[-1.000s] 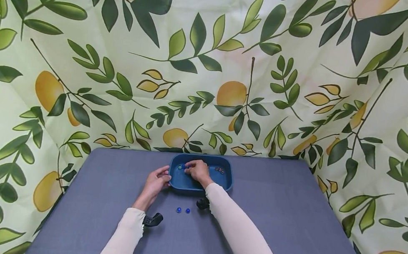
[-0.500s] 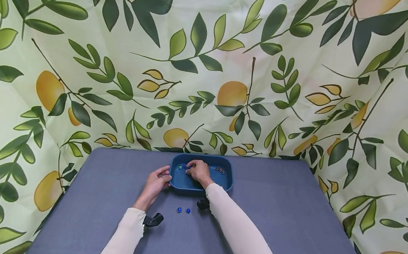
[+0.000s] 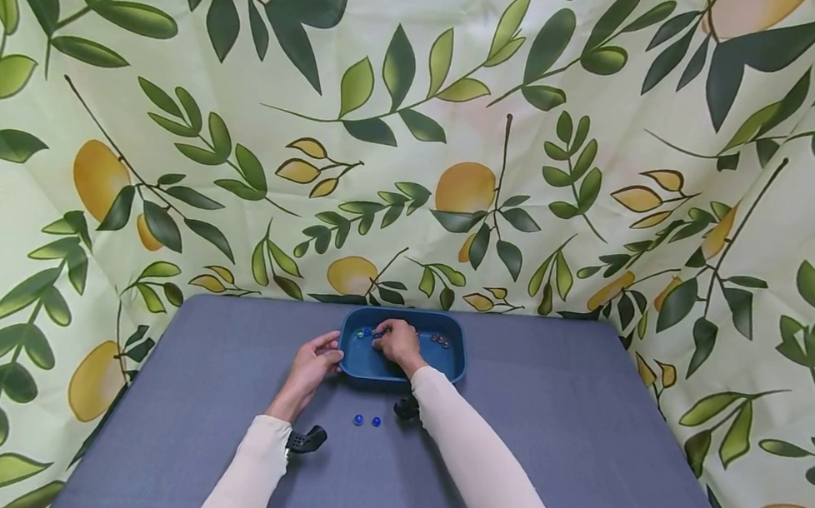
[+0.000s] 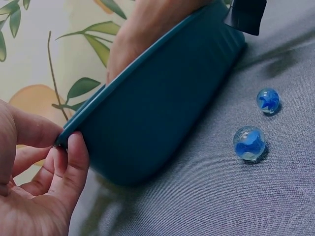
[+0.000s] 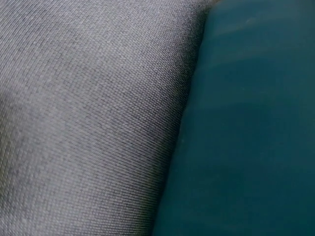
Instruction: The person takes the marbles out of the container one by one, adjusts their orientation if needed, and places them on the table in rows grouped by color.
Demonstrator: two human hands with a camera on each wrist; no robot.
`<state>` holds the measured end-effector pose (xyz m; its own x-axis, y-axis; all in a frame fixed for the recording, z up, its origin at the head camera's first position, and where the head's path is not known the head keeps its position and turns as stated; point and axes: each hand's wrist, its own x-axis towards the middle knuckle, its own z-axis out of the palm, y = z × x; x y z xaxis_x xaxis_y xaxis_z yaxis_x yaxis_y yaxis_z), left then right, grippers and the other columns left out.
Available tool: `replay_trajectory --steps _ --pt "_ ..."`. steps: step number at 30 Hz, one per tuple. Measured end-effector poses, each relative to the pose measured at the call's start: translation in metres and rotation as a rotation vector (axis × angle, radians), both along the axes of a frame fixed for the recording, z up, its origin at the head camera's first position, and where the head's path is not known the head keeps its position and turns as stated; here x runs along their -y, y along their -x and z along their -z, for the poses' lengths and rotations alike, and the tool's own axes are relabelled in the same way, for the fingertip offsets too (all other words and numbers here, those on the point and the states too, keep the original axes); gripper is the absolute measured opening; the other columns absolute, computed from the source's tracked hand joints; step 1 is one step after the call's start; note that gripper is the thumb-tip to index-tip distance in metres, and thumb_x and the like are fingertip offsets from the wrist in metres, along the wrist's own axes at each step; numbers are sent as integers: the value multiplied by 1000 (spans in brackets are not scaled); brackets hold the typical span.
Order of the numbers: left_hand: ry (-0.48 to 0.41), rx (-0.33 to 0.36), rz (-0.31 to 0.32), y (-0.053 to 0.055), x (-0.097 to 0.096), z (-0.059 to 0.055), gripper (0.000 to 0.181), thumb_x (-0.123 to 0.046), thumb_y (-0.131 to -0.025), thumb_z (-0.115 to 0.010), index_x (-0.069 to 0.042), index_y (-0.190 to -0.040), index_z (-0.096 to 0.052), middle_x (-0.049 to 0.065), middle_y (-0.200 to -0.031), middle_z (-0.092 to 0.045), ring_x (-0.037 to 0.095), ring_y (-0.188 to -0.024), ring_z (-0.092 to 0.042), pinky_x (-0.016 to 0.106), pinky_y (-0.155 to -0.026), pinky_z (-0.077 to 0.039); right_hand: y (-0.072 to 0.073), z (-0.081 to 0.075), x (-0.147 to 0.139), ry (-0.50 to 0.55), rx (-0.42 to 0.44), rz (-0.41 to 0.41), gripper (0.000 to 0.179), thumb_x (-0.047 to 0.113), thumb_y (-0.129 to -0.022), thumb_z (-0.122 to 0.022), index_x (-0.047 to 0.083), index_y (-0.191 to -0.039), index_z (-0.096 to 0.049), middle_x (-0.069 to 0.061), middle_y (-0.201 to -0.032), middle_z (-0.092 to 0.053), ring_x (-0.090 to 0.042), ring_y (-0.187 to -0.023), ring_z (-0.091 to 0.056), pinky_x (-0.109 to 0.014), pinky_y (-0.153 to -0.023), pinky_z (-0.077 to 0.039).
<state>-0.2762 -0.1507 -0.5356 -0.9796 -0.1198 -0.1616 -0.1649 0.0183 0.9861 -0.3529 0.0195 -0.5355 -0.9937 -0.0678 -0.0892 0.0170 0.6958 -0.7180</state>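
A blue plastic tray (image 3: 364, 366) with raised sides stands near the back of the table. My left hand (image 3: 310, 367) pinches its left rim between thumb and fingers, as the left wrist view (image 4: 47, 182) shows up close. Inside the tray my right hand (image 3: 399, 344) reaches down with curled fingers, its thumb and forefinger around a small dark blue marble (image 3: 379, 335). To the left of those fingertips lie a green marble (image 3: 360, 335) and a blue one. Several reddish-brown marbles (image 3: 440, 341) sit at the tray's right; my right hand hides the middle of the row.
Two clear glass marbles with blue swirls, a left one (image 3: 358, 420) and a right one (image 3: 377, 421), lie on the grey cloth in front of the tray. The grey table (image 3: 504, 466) meets a leaf-and-fruit patterned backdrop (image 3: 404, 153) behind and at both sides.
My right hand has shifted very slightly right within the tray. The left hand keeps its grip on the rim, and the two loose marbles stay put.
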Motion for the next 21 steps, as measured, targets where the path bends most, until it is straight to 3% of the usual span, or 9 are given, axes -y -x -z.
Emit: replay_trajectory --steps 9,15,21 --pt "7 -10 3 -1 0 -2 48 0 -92 -58 -1 -139 -52 16 -115 -52 14 -80 -55 27 -70 -54 1 2 1 -49 2 11 14 19 -84 -77 15 -97 -75 -6 -106 -72 -25 -93 -61 -44 -97 -47" --pt "-11 -13 -5 -2 0 -1 49 1 -90 -58 1 -139 -52 15 -113 -52 13 -78 -55 27 -68 -54 1 5 2 -89 -24 -17 9 20 -84 -77 17 -92 -77 -2 -98 -74 -25 -98 -64 -51 -116 -32" --pt "-55 -25 -5 0 0 -1 50 4 -89 -57 4 -138 -51 16 -112 -52 10 -76 -55 23 -64 -53 2 4 1 -101 -28 -44 5 19 -85 -75 17 -89 -74 -1 -94 -73 -25 -100 -65 -56 -119 -24"
